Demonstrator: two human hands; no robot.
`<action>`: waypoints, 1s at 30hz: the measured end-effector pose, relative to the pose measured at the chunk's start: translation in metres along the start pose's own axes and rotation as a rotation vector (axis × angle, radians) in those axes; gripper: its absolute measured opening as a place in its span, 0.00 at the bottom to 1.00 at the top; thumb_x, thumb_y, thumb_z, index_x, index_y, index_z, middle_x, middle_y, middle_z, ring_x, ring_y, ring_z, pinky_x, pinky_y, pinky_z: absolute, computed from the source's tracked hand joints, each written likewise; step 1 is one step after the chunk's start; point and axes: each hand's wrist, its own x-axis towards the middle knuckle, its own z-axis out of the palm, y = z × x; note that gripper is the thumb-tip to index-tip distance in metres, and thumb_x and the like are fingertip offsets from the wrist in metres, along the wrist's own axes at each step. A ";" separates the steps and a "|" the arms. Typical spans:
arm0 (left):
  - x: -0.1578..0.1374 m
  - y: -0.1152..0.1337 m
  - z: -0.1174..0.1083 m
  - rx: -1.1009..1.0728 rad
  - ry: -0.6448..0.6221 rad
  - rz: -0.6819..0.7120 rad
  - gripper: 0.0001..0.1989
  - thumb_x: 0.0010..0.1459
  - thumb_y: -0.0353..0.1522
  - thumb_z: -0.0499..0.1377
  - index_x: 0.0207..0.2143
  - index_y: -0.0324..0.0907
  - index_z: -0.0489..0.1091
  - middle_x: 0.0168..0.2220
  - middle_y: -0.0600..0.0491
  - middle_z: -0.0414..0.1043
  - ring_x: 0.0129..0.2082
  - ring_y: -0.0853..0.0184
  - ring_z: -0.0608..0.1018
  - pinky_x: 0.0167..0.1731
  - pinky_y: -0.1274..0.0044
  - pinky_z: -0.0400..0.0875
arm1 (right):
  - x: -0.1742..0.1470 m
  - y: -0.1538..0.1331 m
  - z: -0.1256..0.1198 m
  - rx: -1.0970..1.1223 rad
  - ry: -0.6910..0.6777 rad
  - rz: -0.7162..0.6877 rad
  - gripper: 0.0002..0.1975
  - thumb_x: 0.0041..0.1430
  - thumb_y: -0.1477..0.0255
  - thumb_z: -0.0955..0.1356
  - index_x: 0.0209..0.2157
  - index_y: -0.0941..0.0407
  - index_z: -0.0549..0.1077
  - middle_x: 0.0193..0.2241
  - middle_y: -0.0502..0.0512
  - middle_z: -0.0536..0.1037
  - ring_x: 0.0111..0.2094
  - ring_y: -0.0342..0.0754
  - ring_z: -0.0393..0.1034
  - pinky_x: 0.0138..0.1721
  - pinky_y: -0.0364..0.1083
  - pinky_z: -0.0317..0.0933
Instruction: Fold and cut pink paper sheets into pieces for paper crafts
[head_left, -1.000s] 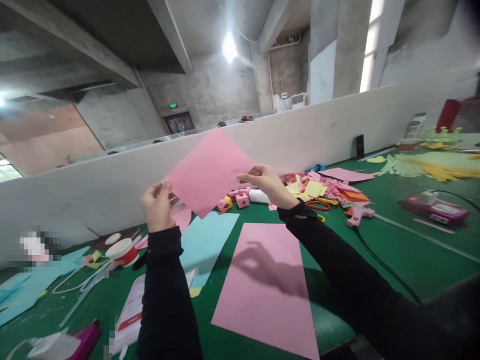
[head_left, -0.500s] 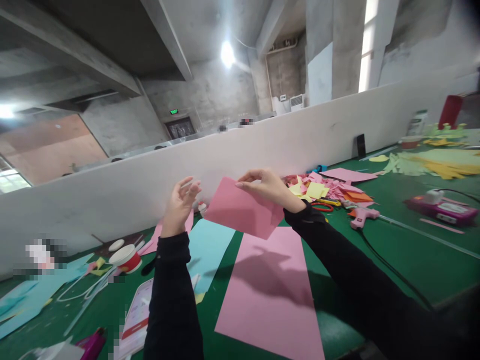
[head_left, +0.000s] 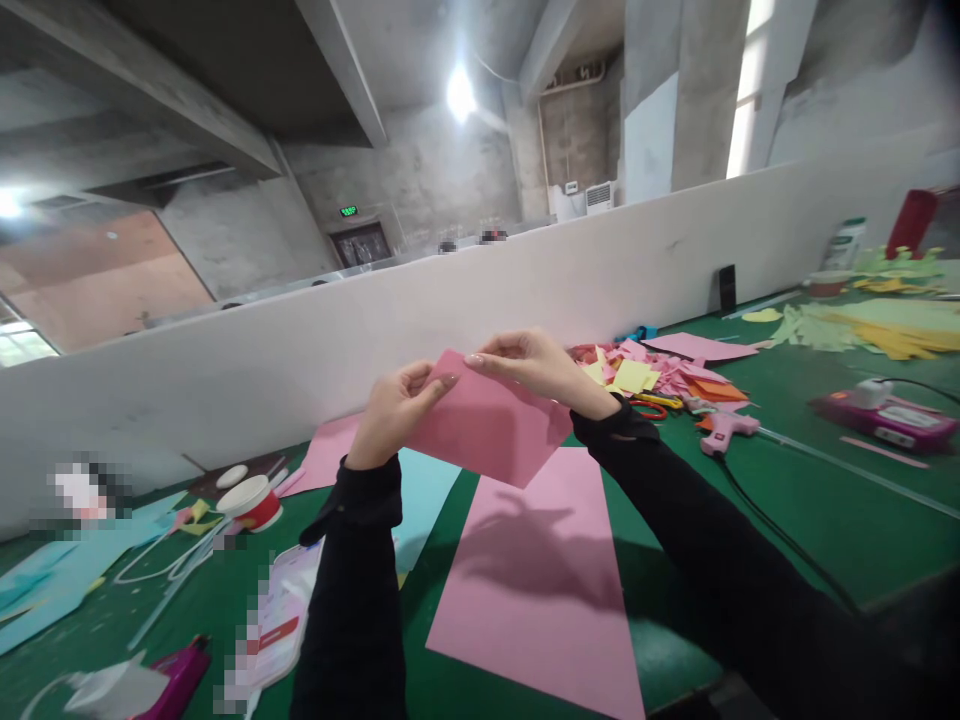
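Note:
Between my hands a piece of pink paper (head_left: 487, 430) is held up in the air, tilted, above the table. My left hand (head_left: 394, 415) is closed on its upper left edge, thumb on the near side. My right hand (head_left: 536, 370) pinches the top edge close by, so both sets of fingertips are near one corner. Below lies a larger pink sheet (head_left: 540, 590) flat on the green table, with the shadow of my hands across it. Partly behind my left forearm is a light blue sheet (head_left: 427, 500).
Right of my hands are a pile of paper scraps (head_left: 675, 375), a pink glue gun (head_left: 727, 428) with its cord, and a purple power strip (head_left: 892, 418). On the left are a paper cup (head_left: 251, 502) and a phone (head_left: 281, 620). A white partition (head_left: 480, 290) stands behind.
My left hand has moved right from open air and taken hold of the pink paper's edge. My right hand keeps its pinch on the paper.

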 end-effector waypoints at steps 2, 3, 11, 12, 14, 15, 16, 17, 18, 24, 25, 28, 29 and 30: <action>-0.001 0.001 0.000 0.029 -0.005 0.023 0.19 0.51 0.46 0.62 0.39 0.43 0.76 0.33 0.52 0.78 0.32 0.62 0.78 0.29 0.77 0.69 | -0.001 -0.004 0.001 -0.007 0.005 -0.034 0.18 0.54 0.56 0.69 0.33 0.58 0.78 0.33 0.55 0.80 0.36 0.48 0.72 0.38 0.45 0.62; -0.001 0.002 0.000 0.048 -0.004 0.037 0.18 0.51 0.46 0.62 0.37 0.43 0.76 0.33 0.52 0.78 0.32 0.63 0.77 0.29 0.77 0.69 | -0.002 -0.006 0.002 -0.012 0.012 -0.054 0.17 0.54 0.57 0.69 0.33 0.57 0.79 0.33 0.55 0.80 0.37 0.48 0.73 0.39 0.45 0.62; -0.004 0.010 0.003 0.185 0.029 0.103 0.16 0.52 0.45 0.60 0.27 0.41 0.73 0.25 0.55 0.73 0.28 0.65 0.75 0.25 0.78 0.66 | -0.005 -0.014 0.004 -0.021 0.013 -0.113 0.15 0.54 0.58 0.69 0.33 0.55 0.80 0.35 0.53 0.81 0.41 0.49 0.73 0.45 0.46 0.62; -0.004 0.011 0.003 0.199 0.014 0.110 0.16 0.53 0.45 0.60 0.28 0.41 0.72 0.25 0.55 0.72 0.28 0.66 0.74 0.24 0.78 0.65 | -0.005 -0.014 0.004 -0.023 0.018 -0.115 0.15 0.54 0.58 0.69 0.33 0.55 0.80 0.34 0.53 0.81 0.40 0.49 0.73 0.44 0.46 0.62; -0.004 0.011 0.002 0.217 -0.010 0.125 0.17 0.54 0.46 0.58 0.28 0.40 0.71 0.26 0.55 0.72 0.28 0.66 0.73 0.25 0.78 0.64 | -0.005 -0.013 0.003 -0.027 0.021 -0.123 0.14 0.54 0.59 0.70 0.33 0.55 0.80 0.34 0.53 0.81 0.40 0.48 0.73 0.44 0.46 0.62; -0.004 0.010 0.002 0.219 -0.017 0.131 0.17 0.55 0.46 0.58 0.29 0.40 0.71 0.26 0.54 0.72 0.28 0.66 0.73 0.25 0.78 0.64 | -0.005 -0.013 0.003 -0.028 0.020 -0.129 0.14 0.54 0.59 0.70 0.33 0.55 0.80 0.34 0.52 0.81 0.40 0.48 0.73 0.44 0.46 0.62; -0.004 0.010 0.002 0.219 -0.018 0.136 0.17 0.55 0.46 0.57 0.29 0.40 0.71 0.26 0.54 0.72 0.28 0.67 0.73 0.25 0.78 0.64 | -0.004 -0.013 0.003 -0.027 0.019 -0.132 0.14 0.54 0.59 0.70 0.32 0.55 0.80 0.34 0.52 0.81 0.40 0.48 0.73 0.44 0.46 0.62; -0.004 0.010 0.002 0.217 -0.017 0.140 0.17 0.55 0.45 0.57 0.29 0.40 0.71 0.26 0.54 0.72 0.28 0.67 0.73 0.25 0.78 0.64 | -0.004 -0.013 0.004 -0.026 0.017 -0.131 0.14 0.54 0.59 0.70 0.32 0.55 0.80 0.34 0.52 0.81 0.40 0.48 0.73 0.44 0.46 0.62; -0.004 0.009 0.002 0.213 -0.014 0.142 0.17 0.55 0.45 0.57 0.29 0.40 0.71 0.26 0.54 0.72 0.28 0.67 0.73 0.25 0.78 0.64 | -0.004 -0.012 0.004 -0.024 0.017 -0.128 0.14 0.54 0.58 0.70 0.32 0.55 0.80 0.34 0.52 0.81 0.40 0.48 0.73 0.44 0.46 0.62; -0.004 0.009 0.004 0.163 -0.014 0.152 0.16 0.54 0.45 0.58 0.30 0.41 0.72 0.25 0.55 0.72 0.27 0.67 0.73 0.25 0.78 0.64 | -0.004 -0.011 0.004 -0.018 0.020 -0.123 0.15 0.55 0.58 0.69 0.33 0.55 0.80 0.34 0.52 0.81 0.40 0.48 0.73 0.44 0.46 0.62; -0.004 0.009 0.005 0.154 -0.016 0.152 0.16 0.54 0.45 0.58 0.30 0.41 0.72 0.25 0.55 0.72 0.27 0.67 0.73 0.25 0.78 0.64 | -0.004 -0.010 0.004 -0.019 0.021 -0.123 0.15 0.55 0.58 0.69 0.33 0.55 0.80 0.34 0.52 0.81 0.40 0.48 0.73 0.44 0.46 0.61; -0.005 0.010 0.005 0.146 -0.020 0.148 0.16 0.55 0.45 0.58 0.30 0.41 0.72 0.26 0.54 0.72 0.27 0.67 0.73 0.25 0.78 0.63 | -0.003 -0.008 0.003 -0.024 0.033 -0.126 0.16 0.54 0.57 0.69 0.32 0.56 0.79 0.32 0.52 0.81 0.38 0.47 0.73 0.42 0.46 0.61; -0.005 0.010 0.005 0.149 -0.018 0.146 0.15 0.55 0.45 0.58 0.29 0.41 0.72 0.26 0.54 0.72 0.27 0.67 0.72 0.24 0.78 0.63 | -0.003 -0.007 0.003 -0.025 0.039 -0.130 0.16 0.54 0.57 0.69 0.31 0.56 0.79 0.32 0.52 0.81 0.38 0.47 0.73 0.42 0.45 0.61; -0.005 0.011 0.005 0.154 -0.014 0.146 0.15 0.55 0.44 0.58 0.29 0.41 0.72 0.26 0.54 0.72 0.27 0.67 0.72 0.24 0.78 0.63 | -0.003 -0.007 0.003 -0.023 0.044 -0.132 0.16 0.54 0.58 0.69 0.31 0.56 0.79 0.32 0.52 0.81 0.37 0.47 0.73 0.41 0.45 0.61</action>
